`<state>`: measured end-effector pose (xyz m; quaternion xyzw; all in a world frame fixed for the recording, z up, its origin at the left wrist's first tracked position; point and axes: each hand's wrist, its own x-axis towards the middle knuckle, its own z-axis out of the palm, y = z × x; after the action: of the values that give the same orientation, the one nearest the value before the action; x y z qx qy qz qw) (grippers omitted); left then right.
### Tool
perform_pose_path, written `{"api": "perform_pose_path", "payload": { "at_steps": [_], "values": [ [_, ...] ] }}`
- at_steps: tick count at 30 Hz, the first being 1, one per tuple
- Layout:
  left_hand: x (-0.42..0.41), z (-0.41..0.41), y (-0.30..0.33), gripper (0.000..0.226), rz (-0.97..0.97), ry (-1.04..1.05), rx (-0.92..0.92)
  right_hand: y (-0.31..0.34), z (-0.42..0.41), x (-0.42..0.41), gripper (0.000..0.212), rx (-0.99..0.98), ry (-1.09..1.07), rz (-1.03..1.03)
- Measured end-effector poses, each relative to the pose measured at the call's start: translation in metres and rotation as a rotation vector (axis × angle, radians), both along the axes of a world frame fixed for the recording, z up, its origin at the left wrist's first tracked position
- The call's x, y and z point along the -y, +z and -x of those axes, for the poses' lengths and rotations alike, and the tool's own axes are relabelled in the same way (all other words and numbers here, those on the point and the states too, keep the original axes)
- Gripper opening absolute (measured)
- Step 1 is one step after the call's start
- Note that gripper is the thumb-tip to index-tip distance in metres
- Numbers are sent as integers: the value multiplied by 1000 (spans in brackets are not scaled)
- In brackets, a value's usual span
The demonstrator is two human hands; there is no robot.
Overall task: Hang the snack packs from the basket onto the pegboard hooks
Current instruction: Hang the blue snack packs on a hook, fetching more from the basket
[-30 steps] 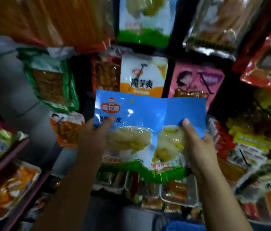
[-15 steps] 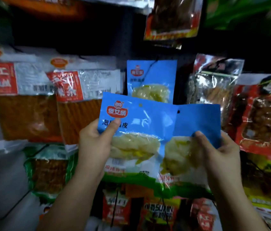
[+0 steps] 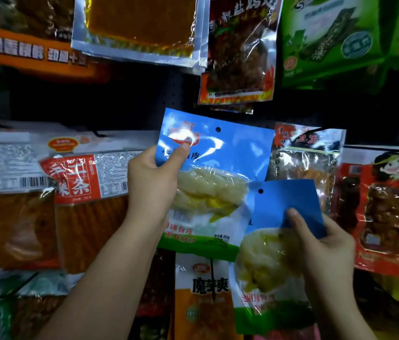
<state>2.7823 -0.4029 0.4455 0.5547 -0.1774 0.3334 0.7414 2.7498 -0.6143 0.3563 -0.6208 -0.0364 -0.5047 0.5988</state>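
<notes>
- My left hand (image 3: 153,185) grips one blue snack pack (image 3: 214,173) by its left edge, thumb pressed on the front near the logo, and holds it up against the dark pegboard (image 3: 132,104).
- The punched hole (image 3: 217,129) at the top of that pack is free; no hook passes through it, so this pack is not yet hung.
- My right hand (image 3: 326,249) holds a second blue pack (image 3: 274,261), lower and to the right, thumb pinching its upper part; its hole (image 3: 260,191) is empty too.
- The two packs overlap slightly where the lower right corner of the first meets the top left of the second.
- I cannot make out the bare hook I am aiming for; the board above the first pack looks dark, and any peg there is too dim to tell.
- Around my hands the board already carries plenty: red-and-white packs (image 3: 83,177) towards the left edge, a red pack with a cartoon face (image 3: 389,204) towards the right edge, a dark spicy pack (image 3: 240,52) above, an orange-and-white pack (image 3: 203,295) below.
- The basket is out of sight, so I cannot say how many packs remain in it.
- My reckoning: at least these two are left to hang, and the next move calls for lining the upper pack's hole up with a peg and sliding it on.
</notes>
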Motion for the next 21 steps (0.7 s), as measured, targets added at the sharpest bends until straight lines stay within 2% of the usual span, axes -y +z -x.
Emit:
{"api": "perform_pose_path", "payload": {
  "at_steps": [6, 12, 17, 21],
  "values": [
    [2, -10, 0, 15, -2, -7, 6, 0, -9, 9, 2, -24, 20, -38],
    [-1, -11, -10, 14, -9, 8, -14, -1, -13, 10, 4, -2, 18, -32],
    [2, -5, -7, 18, 10, 29, -21, -2, -12, 8, 18, 40, 27, -23],
    [3, 2, -1, 16, 9, 52, -11, -4, -10, 10, 10, 23, 44, -42]
  ]
}}
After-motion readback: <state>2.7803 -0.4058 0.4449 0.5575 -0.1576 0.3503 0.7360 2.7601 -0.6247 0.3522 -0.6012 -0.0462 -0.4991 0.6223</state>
